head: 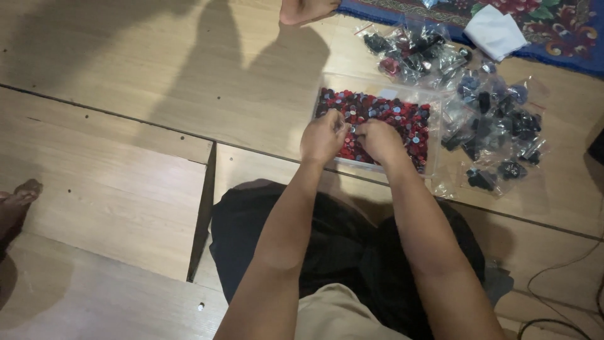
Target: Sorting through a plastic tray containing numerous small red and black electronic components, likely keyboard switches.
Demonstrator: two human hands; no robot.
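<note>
a: where were the hands when you looked in?

b: from my feed, both were over the clear plastic box (327, 85) on the wooden floor (126, 56). the box was full of small red and dark buttons (402, 119). my view had the left hand (323, 137) curled tight at the box's near edge, fingers bunched as if pinching something tiny, but i couldn't tell what it held. the right hand (379, 140) sat just beside it, also curled, knuckles up, fingertips meeting the left's over the pieces.

a: touching each other?

b: fingertips looked to be touching, yes. whatever sat between them was too small to make out.

a: what lay around?

b: to the right of the box were clear plastic bags of dark parts (497, 126), more behind it (415, 50). a white folded cloth (495, 31) lay on a patterned rug (566, 38) at the top right. a bare foot (305, 11) showed at the top edge, another foot (16, 201) at the left. a cable (560, 271) ran along the lower right.
</note>
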